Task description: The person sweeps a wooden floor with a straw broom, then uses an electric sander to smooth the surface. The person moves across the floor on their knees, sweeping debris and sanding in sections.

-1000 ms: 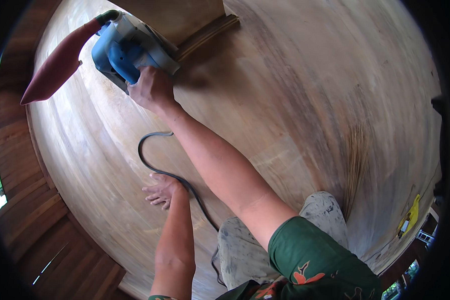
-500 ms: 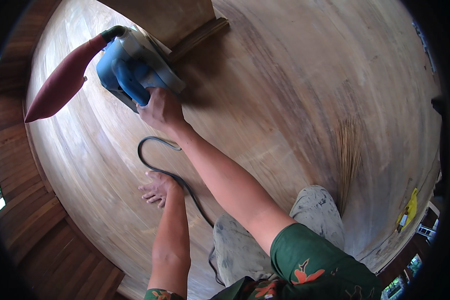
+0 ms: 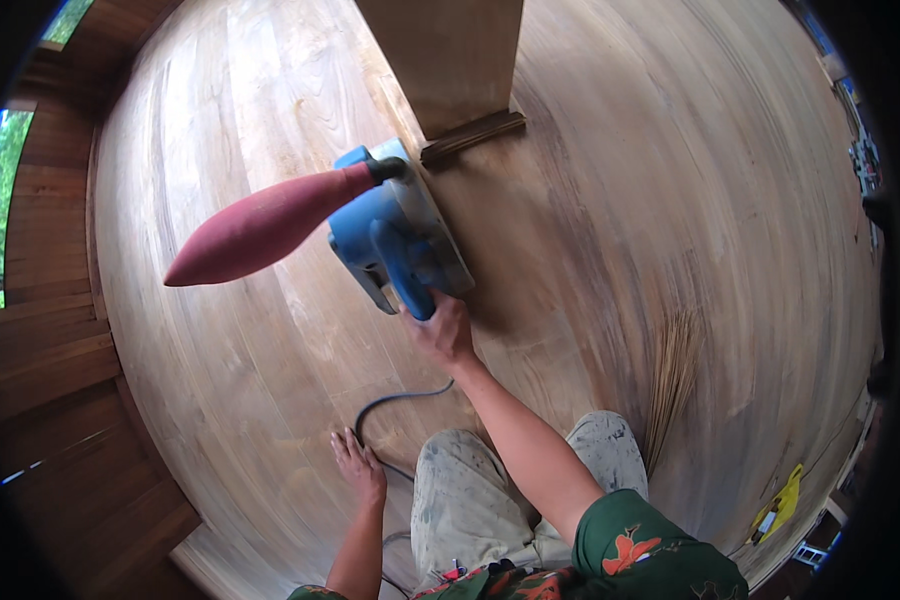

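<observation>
My right hand (image 3: 444, 331) is wrapped round the rear handle of a blue belt sander (image 3: 395, 225) on the wooden floor. From the sander's top a long red dust bag (image 3: 270, 222) sticks out to the left. Palm down, my left hand (image 3: 358, 464) rests on the boards with its fingers stretched out and holds nothing. Beside its fingers curves the dark power cord (image 3: 382, 400), which runs back past my knee. The sander's belt underside is hidden.
A square wooden post (image 3: 450, 60) with trim at its base (image 3: 473, 137) stands just beyond the sander. A stick broom (image 3: 673, 375) lies right of my knees. Farther right is a yellow bag (image 3: 785, 500). Dark plank walling (image 3: 55, 250) edges the left side.
The sander in my right hand has come back toward me and rightward relative to the post. My left hand's fingers are less spread. The whole view has shifted.
</observation>
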